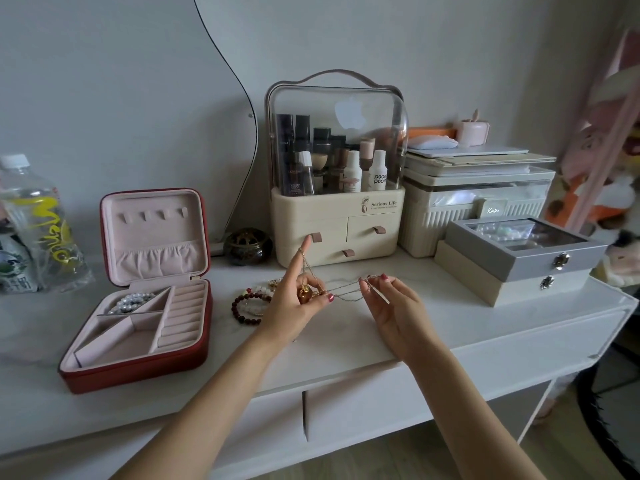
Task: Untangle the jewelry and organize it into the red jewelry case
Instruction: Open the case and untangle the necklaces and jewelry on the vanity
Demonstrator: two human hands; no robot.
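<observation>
Two hands meet over the desk in my one head view, a thin chain strung between them. My left hand has its forefinger raised with the chain looped over it, the other fingers curled round an amber pendant. My right hand pinches the chain's other end at thumb and fingertip; the exact pinch is too fine to make out. The strands between the grips blur together, so I cannot tell how many there are or where they cross.

Just left of the left grip, partly hidden behind that hand, lie bead bracelets, dark red and pale. Further left stands the red case, lid up, with pearls in its back compartment. Beyond the grips sits a cosmetics box; right of them, two stacked boxes.
</observation>
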